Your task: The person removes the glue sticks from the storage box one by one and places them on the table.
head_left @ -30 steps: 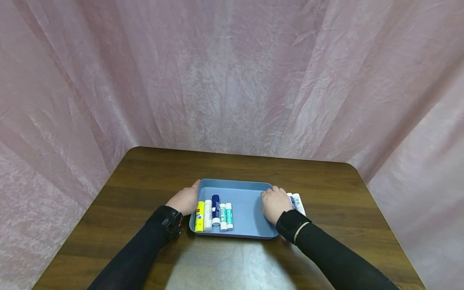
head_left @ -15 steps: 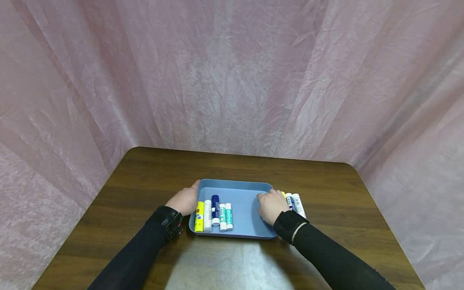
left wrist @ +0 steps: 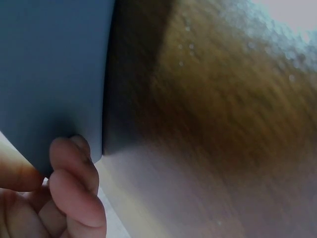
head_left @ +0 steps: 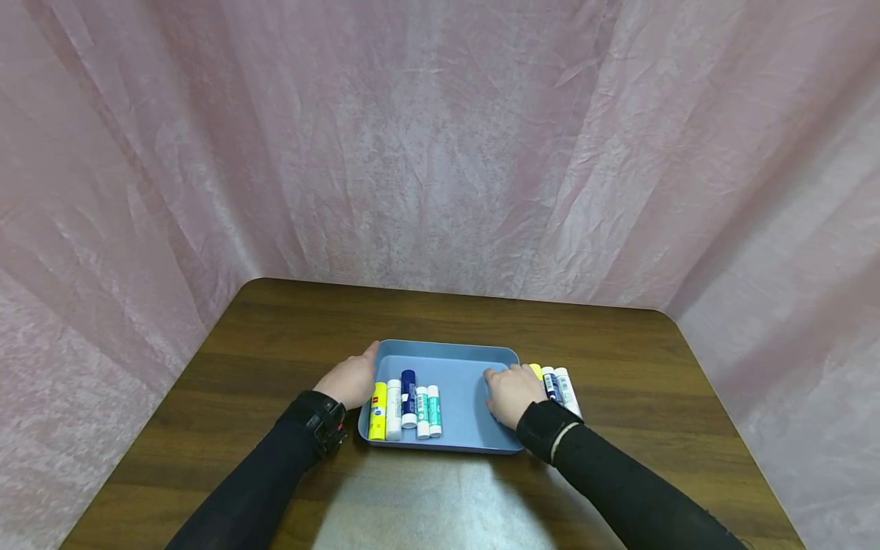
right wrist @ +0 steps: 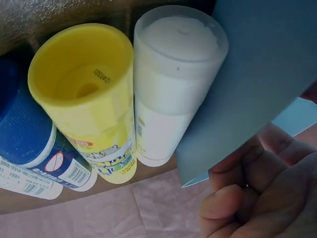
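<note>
A blue tray [head_left: 461,397] lies on the table with several glue sticks side by side in its left part: a yellow glue stick [head_left: 378,411], a white one, a dark blue glue stick [head_left: 409,398] and two smaller green-and-white ones [head_left: 435,410]. My left hand [head_left: 349,380] holds the tray's left side; its curled fingers [left wrist: 74,158] touch the outer wall near a corner. Over the opposite rim, my right hand [head_left: 514,393] grips the tray, some fingers [right wrist: 223,201] curled outside the wall.
Just right of the tray stand or lie more glue sticks: a white one [right wrist: 173,94], a yellow one [right wrist: 101,114], a blue-capped one [right wrist: 29,119] and another white one [head_left: 567,391]. The wooden table [head_left: 330,313] ends at a pink curtain [head_left: 440,153].
My right hand has shifted slightly left, and the tray's right side seems to have moved a little with it. More of the yellow glue stick beside it shows. My left hand stays put.
</note>
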The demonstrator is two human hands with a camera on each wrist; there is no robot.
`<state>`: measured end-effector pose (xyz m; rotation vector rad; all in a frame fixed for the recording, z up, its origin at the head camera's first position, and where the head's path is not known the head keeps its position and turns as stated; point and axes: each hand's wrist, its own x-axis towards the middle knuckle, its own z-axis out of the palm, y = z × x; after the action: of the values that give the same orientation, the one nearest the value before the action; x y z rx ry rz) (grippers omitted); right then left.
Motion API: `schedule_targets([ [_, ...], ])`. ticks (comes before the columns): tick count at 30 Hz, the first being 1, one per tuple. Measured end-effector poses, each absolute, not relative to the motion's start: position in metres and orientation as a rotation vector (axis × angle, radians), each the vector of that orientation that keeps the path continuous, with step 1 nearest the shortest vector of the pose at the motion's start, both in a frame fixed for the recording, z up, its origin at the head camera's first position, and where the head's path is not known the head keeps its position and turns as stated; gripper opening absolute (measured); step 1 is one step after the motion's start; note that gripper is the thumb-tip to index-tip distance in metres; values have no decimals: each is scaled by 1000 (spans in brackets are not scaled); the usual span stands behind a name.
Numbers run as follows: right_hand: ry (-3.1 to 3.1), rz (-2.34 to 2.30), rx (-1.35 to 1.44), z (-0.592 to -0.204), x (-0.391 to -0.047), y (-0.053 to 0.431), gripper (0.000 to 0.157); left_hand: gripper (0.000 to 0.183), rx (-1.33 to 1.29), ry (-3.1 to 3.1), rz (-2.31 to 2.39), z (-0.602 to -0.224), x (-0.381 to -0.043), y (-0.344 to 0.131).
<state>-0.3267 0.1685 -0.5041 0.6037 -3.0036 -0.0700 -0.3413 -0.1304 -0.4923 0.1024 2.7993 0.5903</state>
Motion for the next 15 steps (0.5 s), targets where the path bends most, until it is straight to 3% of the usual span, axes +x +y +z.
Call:
schedule_targets([
  [15, -3067, 145, 597, -489, -323, 169, 39, 60, 76, 2782, 603, -489, -339, -129],
])
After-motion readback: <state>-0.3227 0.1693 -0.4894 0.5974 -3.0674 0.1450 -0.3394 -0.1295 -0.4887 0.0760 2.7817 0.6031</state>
